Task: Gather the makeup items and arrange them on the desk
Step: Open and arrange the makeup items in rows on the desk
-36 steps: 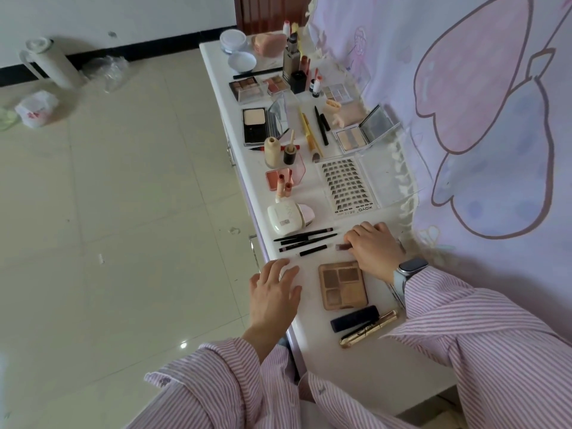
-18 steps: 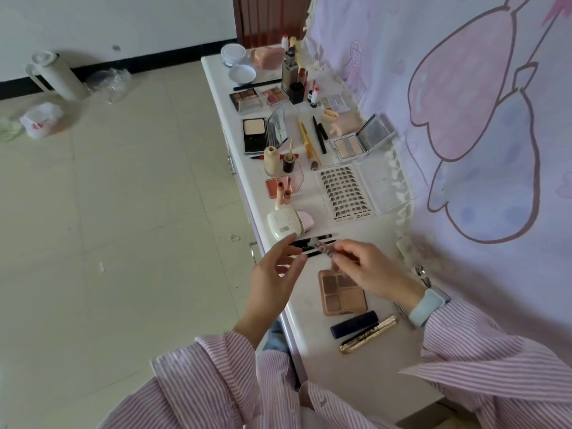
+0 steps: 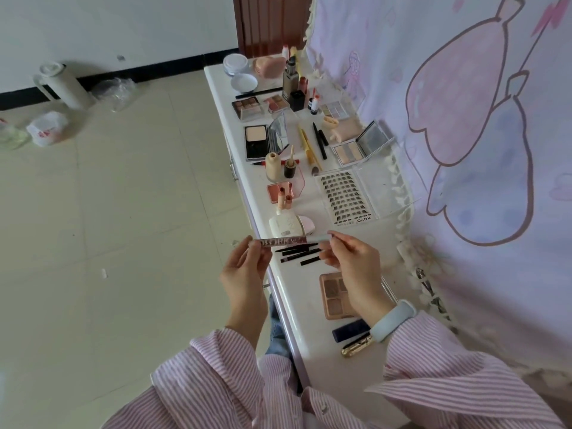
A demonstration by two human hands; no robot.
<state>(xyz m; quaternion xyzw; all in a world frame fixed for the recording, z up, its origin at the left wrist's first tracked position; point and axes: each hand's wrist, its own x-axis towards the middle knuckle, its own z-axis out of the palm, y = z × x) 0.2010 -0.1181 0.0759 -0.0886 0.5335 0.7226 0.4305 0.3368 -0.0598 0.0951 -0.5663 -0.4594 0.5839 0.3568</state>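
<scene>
A slim brown makeup pen [image 3: 283,241] with pale lettering is held level above the white desk's [image 3: 312,351] left edge. My left hand [image 3: 246,270] pinches its left end and my right hand [image 3: 353,261] pinches its pale right end. Under it lie several black pencils [image 3: 298,254]. A brown eyeshadow palette [image 3: 334,295] sits partly hidden by my right wrist. Closer to me are a dark blue tube [image 3: 348,331] and a gold tube [image 3: 357,348]. A white compact [image 3: 284,226] sits just beyond the pen.
Farther along the desk are a lash tray [image 3: 345,196], open powder compacts [image 3: 258,142], palettes [image 3: 247,106], bottles [image 3: 291,82] and round jars [image 3: 236,65]. A printed curtain [image 3: 464,119] hangs along the right. On the tiled floor at left stand a white flask [image 3: 62,86] and bags [image 3: 46,128].
My right hand lifted the slim pen off the desk from beside the black pencils. My left hand rose from the desk edge and took its other end.
</scene>
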